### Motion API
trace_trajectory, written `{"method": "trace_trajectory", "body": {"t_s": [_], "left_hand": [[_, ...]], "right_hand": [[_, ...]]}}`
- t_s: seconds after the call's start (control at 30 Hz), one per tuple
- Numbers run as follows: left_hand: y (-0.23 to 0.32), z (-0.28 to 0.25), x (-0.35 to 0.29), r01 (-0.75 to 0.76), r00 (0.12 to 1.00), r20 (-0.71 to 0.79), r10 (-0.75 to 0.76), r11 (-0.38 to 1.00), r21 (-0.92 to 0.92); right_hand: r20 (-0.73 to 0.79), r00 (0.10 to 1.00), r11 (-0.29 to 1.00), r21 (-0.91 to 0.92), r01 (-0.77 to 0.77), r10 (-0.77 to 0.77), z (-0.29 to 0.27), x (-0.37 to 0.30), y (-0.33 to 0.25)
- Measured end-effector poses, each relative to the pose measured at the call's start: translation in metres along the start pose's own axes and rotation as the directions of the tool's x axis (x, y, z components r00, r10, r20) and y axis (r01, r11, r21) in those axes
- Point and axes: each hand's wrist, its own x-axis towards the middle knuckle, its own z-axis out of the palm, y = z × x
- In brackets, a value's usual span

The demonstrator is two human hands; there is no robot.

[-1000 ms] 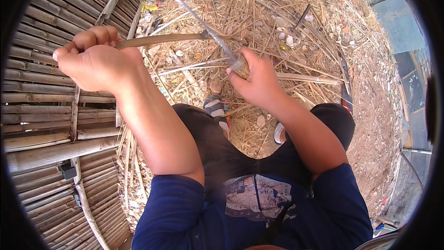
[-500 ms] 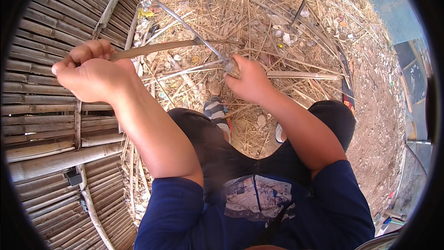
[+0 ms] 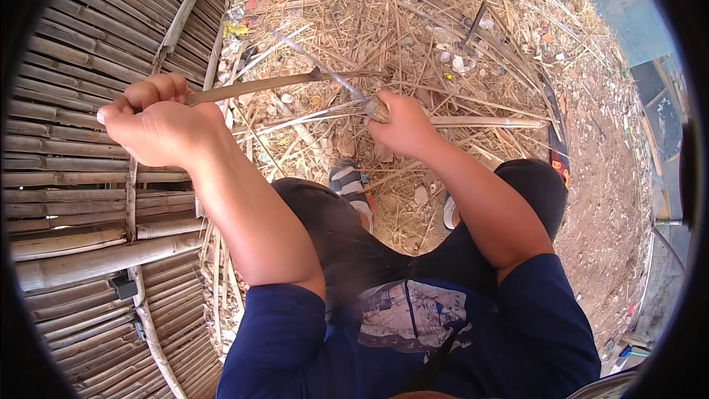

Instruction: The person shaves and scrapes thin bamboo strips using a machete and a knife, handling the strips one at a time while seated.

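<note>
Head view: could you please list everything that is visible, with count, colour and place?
Long flat bamboo-like strip: 1, brown, held, left of centre
Thin metal blade with short round handle: 1, grey and brown, held, centre
Slatted bamboo wall: 1, grey-brown, left
Small box: 1, dark, lower left
Earth ground: 1, brown, most visible at right
Loose straw and strips: many, tan, upper centre
Litter scraps: several, white and yellow, among straw
Rod: 1, dark, upper right
Panels: several, blue-grey, far right
Striped sandals: 2, grey, centre
Trousers: 1 pair, black, lower centre
Printed shirt: 1, dark blue, bottom
Left hand: 1, bare, left
Right hand: 1, bare, centre
</note>
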Motion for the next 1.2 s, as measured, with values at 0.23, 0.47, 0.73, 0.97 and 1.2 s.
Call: {"method": "trace_trajectory", "body": {"t_s": [0.23,0.47,0.73,0.97,1.2], "left_hand": [[-0.005,-0.002,-0.003,-0.04,0.999,0.036,0.037,0.997,0.07],[0.002,-0.004,-0.002,-0.017,0.999,0.048,0.017,1.0,0.0],[-0.002,0.004,-0.004,-0.031,0.999,0.028,0.031,0.999,-0.018],[0.001,0.007,-0.013,-0.042,0.997,0.061,0.039,0.998,0.048],[-0.001,0.004,-0.006,-0.029,0.998,0.047,0.029,1.0,-0.001]], "right_hand": [[-0.132,0.975,0.984,-0.029,0.175,-0.177,0.007,-0.012,-0.017],[0.083,0.996,0.994,-0.109,-0.019,0.028,0.021,0.009,0.016],[0.167,0.977,0.896,0.4,-0.191,0.134,-0.01,-0.007,-0.006],[-0.136,0.978,0.985,-0.089,0.15,-0.161,0.005,-0.019,-0.019],[-0.002,1.0,0.996,-0.084,-0.027,0.027,0.024,0.007,0.028]]}}
